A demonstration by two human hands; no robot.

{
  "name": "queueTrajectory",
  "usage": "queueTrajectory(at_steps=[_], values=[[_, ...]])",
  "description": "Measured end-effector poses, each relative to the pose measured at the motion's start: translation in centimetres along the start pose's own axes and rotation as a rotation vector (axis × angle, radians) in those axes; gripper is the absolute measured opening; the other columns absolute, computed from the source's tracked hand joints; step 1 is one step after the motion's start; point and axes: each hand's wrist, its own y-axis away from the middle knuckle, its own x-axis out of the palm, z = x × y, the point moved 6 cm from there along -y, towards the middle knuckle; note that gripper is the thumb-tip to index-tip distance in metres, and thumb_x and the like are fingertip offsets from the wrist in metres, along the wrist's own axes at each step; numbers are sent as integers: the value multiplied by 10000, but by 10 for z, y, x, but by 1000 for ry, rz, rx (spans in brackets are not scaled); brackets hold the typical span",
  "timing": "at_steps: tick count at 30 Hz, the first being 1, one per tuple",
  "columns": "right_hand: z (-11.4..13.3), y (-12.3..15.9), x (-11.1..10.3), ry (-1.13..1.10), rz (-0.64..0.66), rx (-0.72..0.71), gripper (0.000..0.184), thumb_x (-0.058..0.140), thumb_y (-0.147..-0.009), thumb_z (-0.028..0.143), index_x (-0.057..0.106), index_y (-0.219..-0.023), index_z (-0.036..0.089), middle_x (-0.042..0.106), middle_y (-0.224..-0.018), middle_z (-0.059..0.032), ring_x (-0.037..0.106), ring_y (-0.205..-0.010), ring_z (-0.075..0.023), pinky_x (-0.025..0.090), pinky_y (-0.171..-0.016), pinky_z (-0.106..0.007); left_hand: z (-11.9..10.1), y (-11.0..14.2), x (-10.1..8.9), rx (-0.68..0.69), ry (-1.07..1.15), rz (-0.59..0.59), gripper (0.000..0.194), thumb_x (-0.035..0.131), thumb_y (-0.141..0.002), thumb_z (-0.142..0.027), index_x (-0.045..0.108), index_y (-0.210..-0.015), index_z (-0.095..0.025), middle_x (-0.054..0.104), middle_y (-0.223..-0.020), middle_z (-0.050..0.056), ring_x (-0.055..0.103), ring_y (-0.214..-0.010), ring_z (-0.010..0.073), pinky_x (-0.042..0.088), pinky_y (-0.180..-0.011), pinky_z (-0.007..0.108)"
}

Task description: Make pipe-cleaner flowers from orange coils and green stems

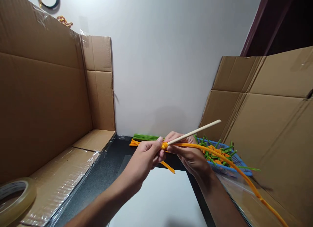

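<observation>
My left hand (pixel 144 158) pinches the near end of a thin wooden stick (pixel 195 132), where an orange pipe cleaner (pixel 234 168) is coiled round it. The stick points up and to the right. My right hand (pixel 189 153) is closed on the same pipe cleaner just beside the coil. Its long free end sweeps off toward the lower right corner, and a short tail hangs below my hands. Both hands hover above a dark tabletop (pixel 107 171) with a white sheet (pixel 161 201) on it.
A bundle of green pipe cleaners (pixel 145 136) and orange ones (pixel 134 143) lies at the back by the wall. A blue basket (pixel 236 160) holds green and orange pieces at right. Cardboard panels (pixel 44 100) flank both sides. A tape roll (pixel 14 197) sits at lower left.
</observation>
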Motion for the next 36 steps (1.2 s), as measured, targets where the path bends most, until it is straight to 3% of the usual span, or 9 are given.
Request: queueTrajectory(at_steps=[3, 5, 10, 14, 16, 21, 27, 31, 36], values=[[1, 1, -4, 39, -40, -57, 109, 821, -738, 279, 741, -735, 205, 691, -722, 2, 670, -705, -154, 547, -685, -282, 6, 1, 5, -127, 114, 72, 538, 588, -839, -651, 414, -655, -177, 305, -573, -66, 122, -513, 66, 78, -487, 243], [0, 1, -3, 37, -53, -45, 128, 818, -741, 302, 739, -755, 202, 699, -725, -6, 673, -697, -167, 555, -689, -303, 5, 0, 3, -108, 109, 52, 541, 568, -851, -658, 417, -658, -176, 322, -570, -61, 143, -509, 65, 90, -488, 238], [7, 0, 8, -22, -61, -41, 121, 776, -788, 316, 756, -806, 198, 667, -648, 9, 636, -598, -152, 555, -682, -320, -11, 1, -3, 193, -185, -22, 528, 424, -951, -613, 510, -694, -159, 426, -659, -9, 349, -609, 104, 275, -572, 239], [11, -1, 10, -47, -76, -49, 83, 789, -775, 255, 749, -739, 192, 655, -686, 14, 608, -636, -117, 513, -648, -245, -26, 9, -3, 448, -586, -59, 424, 423, -1001, -457, 497, -703, -164, 469, -675, -8, 403, -641, 114, 296, -612, 257], [9, -1, 8, -59, -61, -47, 82, 807, -757, 249, 749, -735, 195, 652, -698, 13, 607, -661, -115, 501, -645, -232, -27, 10, -4, 478, -607, -99, 436, 395, -1015, -422, 471, -673, -162, 454, -646, -13, 393, -623, 109, 282, -601, 258], [3, 0, -1, -71, -59, -55, 135, 866, -685, 235, 736, -679, 202, 616, -714, 19, 542, -651, -85, 442, -604, -196, -10, 3, 1, 217, -135, 28, 483, 444, -978, -445, 322, -595, -178, 276, -567, -44, 224, -543, 85, 176, -513, 244], [-2, -1, -1, -118, -62, 0, 192, 898, -639, 266, 718, -680, 212, 603, -700, 23, 533, -655, -87, 425, -600, -195, 9, 0, 8, -159, 380, 172, 402, 510, -912, -321, 276, -613, -190, 176, -557, -82, 84, -495, 58, 84, -453, 199], [-3, -1, -1, -71, -49, -1, 203, 882, -669, 308, 786, -834, 238, 635, -714, 10, 566, -673, -100, 446, -609, -210, 12, 0, 6, -263, 488, 244, 381, 481, -913, -290, 265, -615, -194, 168, -556, -87, 73, -484, 54, 89, -438, 184], [0, 0, -8, 84, -72, -58, 144, 867, -694, 319, 786, -764, 223, 663, -705, -13, 587, -678, -119, 441, -583, -224, 18, -2, 11, -291, 439, 249, 411, 410, -955, -361, 266, -608, -195, 184, -538, -82, 95, -462, 55, 98, -437, 196]])
